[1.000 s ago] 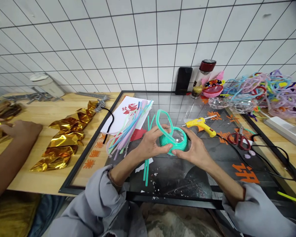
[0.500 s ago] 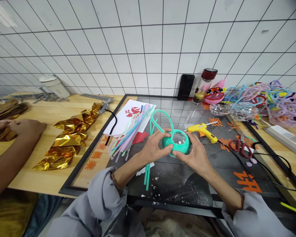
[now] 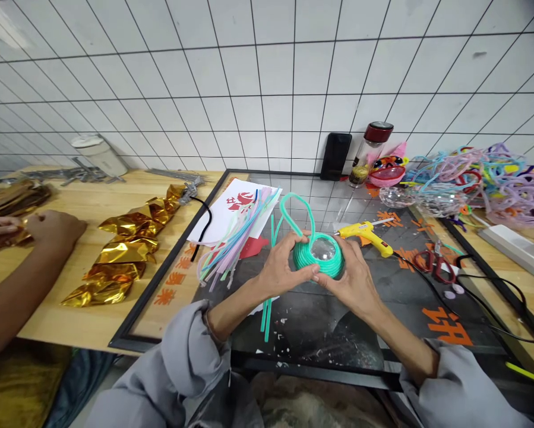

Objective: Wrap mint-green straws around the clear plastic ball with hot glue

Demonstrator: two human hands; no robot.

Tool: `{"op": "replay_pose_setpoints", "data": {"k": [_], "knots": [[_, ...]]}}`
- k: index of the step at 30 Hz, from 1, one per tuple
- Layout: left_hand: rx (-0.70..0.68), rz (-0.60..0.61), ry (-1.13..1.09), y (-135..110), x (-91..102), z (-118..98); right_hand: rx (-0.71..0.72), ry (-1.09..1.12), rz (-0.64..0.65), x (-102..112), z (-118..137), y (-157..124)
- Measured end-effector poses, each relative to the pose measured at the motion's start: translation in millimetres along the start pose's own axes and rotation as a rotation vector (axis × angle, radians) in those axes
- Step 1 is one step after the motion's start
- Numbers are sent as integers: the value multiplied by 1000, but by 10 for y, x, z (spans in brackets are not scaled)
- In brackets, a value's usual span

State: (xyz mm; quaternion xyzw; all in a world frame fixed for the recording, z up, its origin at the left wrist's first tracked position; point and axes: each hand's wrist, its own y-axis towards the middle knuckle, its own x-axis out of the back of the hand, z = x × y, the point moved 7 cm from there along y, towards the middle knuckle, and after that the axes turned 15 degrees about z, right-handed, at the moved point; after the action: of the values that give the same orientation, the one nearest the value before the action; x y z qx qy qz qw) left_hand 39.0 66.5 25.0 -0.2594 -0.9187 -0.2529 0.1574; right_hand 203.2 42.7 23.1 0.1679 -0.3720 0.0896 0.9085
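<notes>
A clear faceted ball [image 3: 324, 248] is wrapped round in coils of green pipe cleaner [image 3: 299, 257], its top showing bare through the ring. My left hand [image 3: 287, 261] grips the coil from the left, with its thumb across the front. Round the right side of the same coil curls my right hand [image 3: 347, 268]; the two thumbs meet at the front. A free length of the green pipe cleaner loops up and over my left fingers. Loose green strips [image 3: 267, 315] lie beneath my left wrist.
A yellow glue gun [image 3: 365, 235] and red-handled scissors [image 3: 436, 264] lie to the right. Pastel pipe cleaners [image 3: 242, 235] rest on white paper [image 3: 208, 223]. Twisted gold foil [image 3: 119, 258] lies left, beside another person's hands [image 3: 55, 229]. A bottle [image 3: 369, 154] stands by the wall.
My left thumb has shifted slightly right and down, now touching my right thumb. The green loop has swung a little to the right. Both hands keep hold of the wrapped ball.
</notes>
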Motion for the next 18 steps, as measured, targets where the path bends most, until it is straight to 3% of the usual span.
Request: {"op": "replay_pose_setpoints", "data": {"k": [8,18], "knots": [[0,-18,-28,-30,2,83,-2,-19,82,-62,-59,17],[60,-1,-40,-23,-32,148,24,-5,41,-56,-32,8]]}}
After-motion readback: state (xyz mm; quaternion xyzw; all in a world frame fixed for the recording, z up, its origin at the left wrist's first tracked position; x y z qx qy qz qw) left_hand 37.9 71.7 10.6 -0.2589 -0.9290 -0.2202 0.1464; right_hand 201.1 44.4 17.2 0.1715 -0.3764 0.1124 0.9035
